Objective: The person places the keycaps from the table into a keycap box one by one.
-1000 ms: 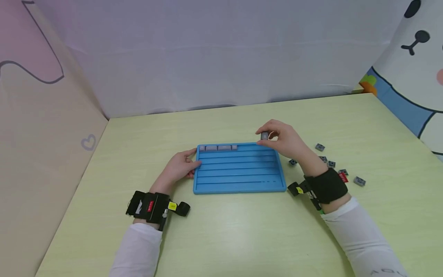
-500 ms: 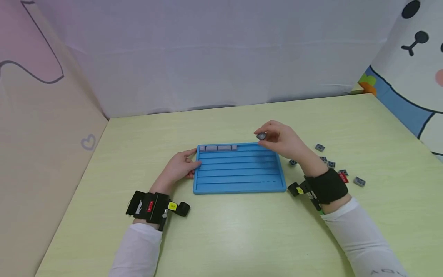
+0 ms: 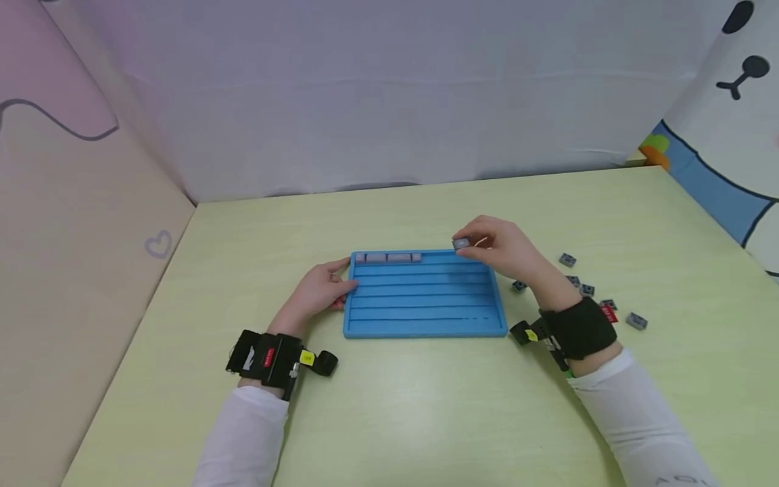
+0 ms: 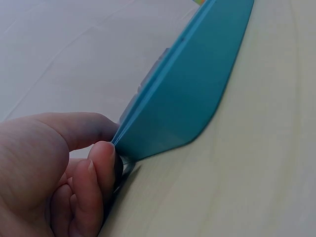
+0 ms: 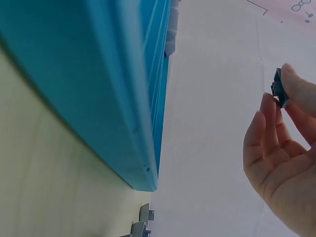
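- On the pale yellow-green worktop [image 3: 389, 412], in front of a seated or standing person seen only by the arms, lies a blue grooved tray [image 3: 420, 314], its long side across the person's front.
- Left hand [image 3: 315, 292]: grips the tray's left edge, the thumb over the rim and the other fingers outside it, some curled, as the left wrist view shows.
- Right hand [image 3: 504, 249]: pinches one grey keycap [image 3: 460, 243] between thumb and fingers, just above the far rim near the tray's far right corner. The right wrist view shows this cap nearly edge-on, a small stem projecting from one side.
- Four seated keycaps [image 3: 399, 258]: set end to end in the farthest groove, starting at its left end; the middle two are wider than the outer two.
- Loose keycaps [image 3: 568, 260]: scattered on the worktop to the right of the tray, one near its right edge, others around the right forearm; some are partly hidden by it.
- Wrists: a black strap [image 3: 280, 362] on the left and a black band [image 3: 578, 328] on the right, above white sleeves [image 3: 243, 433].
- Behind: a pale lilac cloth [image 3: 389, 101] along the worktop's far edge.
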`<move>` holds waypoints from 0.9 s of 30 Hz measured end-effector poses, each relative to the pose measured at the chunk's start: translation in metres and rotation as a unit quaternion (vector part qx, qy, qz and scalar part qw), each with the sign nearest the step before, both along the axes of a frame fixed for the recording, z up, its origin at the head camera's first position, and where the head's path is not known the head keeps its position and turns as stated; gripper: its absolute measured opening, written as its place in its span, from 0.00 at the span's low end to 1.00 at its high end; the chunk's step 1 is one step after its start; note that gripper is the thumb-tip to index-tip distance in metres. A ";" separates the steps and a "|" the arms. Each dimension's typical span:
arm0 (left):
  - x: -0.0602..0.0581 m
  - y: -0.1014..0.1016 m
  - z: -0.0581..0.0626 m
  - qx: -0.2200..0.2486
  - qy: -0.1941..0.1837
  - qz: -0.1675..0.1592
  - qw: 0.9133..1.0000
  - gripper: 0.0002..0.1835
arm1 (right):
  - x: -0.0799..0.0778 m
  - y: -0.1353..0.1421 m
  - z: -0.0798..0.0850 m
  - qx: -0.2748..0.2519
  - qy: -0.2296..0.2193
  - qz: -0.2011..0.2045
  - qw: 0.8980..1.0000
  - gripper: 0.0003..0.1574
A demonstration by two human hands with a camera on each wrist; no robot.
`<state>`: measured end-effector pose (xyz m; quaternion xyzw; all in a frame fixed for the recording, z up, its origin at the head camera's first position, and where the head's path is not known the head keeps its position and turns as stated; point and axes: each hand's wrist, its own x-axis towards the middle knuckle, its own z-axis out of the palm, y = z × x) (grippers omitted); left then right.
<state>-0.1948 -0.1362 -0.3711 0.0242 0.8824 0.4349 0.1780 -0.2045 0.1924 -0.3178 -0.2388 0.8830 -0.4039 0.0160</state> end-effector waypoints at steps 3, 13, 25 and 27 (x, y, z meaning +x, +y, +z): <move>-0.001 0.002 0.000 -0.002 0.000 -0.001 1.000 0.35 | -0.001 0.001 -0.001 0.010 0.005 -0.005 1.000 0.15; -0.002 0.004 -0.001 -0.006 0.000 0.004 1.000 0.35 | -0.012 -0.003 0.005 0.057 -0.026 -0.020 0.998 0.16; -0.003 0.002 -0.005 -0.003 -0.001 0.000 1.000 0.35 | -0.028 -0.026 -0.005 0.196 -0.014 0.023 0.980 0.14; -0.003 0.003 -0.005 -0.003 0.001 -0.001 1.000 0.35 | -0.030 -0.030 -0.008 0.211 -0.014 0.026 0.977 0.14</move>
